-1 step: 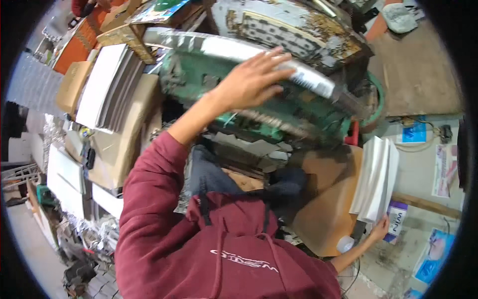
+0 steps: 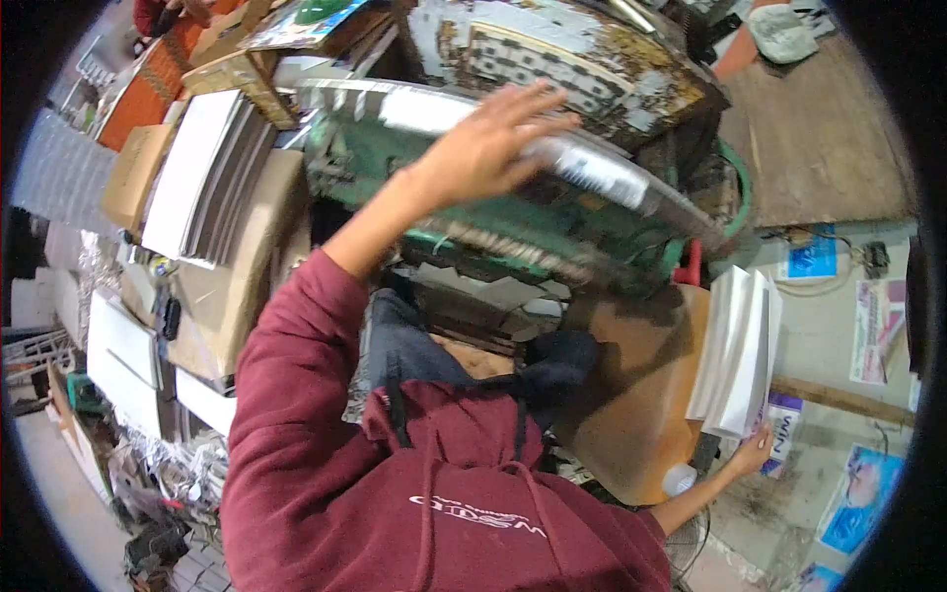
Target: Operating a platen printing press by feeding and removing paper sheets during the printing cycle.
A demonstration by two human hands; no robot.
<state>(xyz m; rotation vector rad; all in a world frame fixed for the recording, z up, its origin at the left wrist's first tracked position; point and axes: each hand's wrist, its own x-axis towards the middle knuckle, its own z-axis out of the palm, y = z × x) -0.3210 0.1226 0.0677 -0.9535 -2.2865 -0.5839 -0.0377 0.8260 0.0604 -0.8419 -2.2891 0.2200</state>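
My left hand [image 2: 498, 138] is stretched out over the pale top edge of a tilted metal plate [image 2: 592, 173] on a green machine [image 2: 375, 158]. Its fingers are spread, and nothing shows in its grasp. Whether the palm presses on that edge, I cannot tell. At the right, my right hand [image 2: 753, 452] is closed on the lower corner of a white sheet [image 2: 752, 380]. This sheet leans out from a fanned stack of white sheets [image 2: 718, 345] standing on a brown board [image 2: 631, 395].
Stacks of white boards [image 2: 192, 178] and a brown carton [image 2: 232, 296] stand at my left. A red handle [image 2: 688, 261] juts from the machine's right end. A white round cap [image 2: 679, 481] lies near my right forearm. Another person's hands [image 2: 192, 12] show at the far left.
The plate's top edge has come slightly nearer to me. My left hand has shifted a little left. At the right, the outer sheet stands further apart from the stack.
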